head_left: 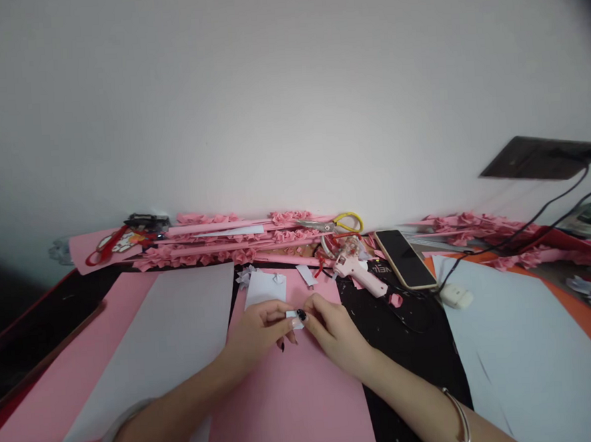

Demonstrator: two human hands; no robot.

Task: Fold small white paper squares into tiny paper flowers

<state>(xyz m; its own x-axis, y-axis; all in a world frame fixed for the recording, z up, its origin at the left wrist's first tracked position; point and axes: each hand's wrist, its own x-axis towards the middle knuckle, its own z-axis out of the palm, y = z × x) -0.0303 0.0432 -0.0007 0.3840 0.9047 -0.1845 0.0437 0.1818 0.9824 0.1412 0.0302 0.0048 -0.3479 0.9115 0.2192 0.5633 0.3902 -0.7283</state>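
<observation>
Between my two hands is a small piece of white paper [295, 319], pinched over a large pink sheet [291, 394]. My left hand [262, 326] grips its left side with thumb and fingers. On the other side, my right hand [332, 325] is closed on the paper's right edge, thumb and forefinger together. Just beyond the fingers lie a white paper rectangle [265, 288], folded white paper pieces [245, 276] and a small white strip [307, 275]. How the held paper is folded is too small to make out.
A pink glue gun [361, 275] and a phone [405, 259] lie behind my right hand. Yellow-handled scissors [333, 225] rest on pink paper flower stems [217, 249] along the wall. White sheets [167, 335] flank both sides. Cables [516, 224] run from a wall socket [536, 157].
</observation>
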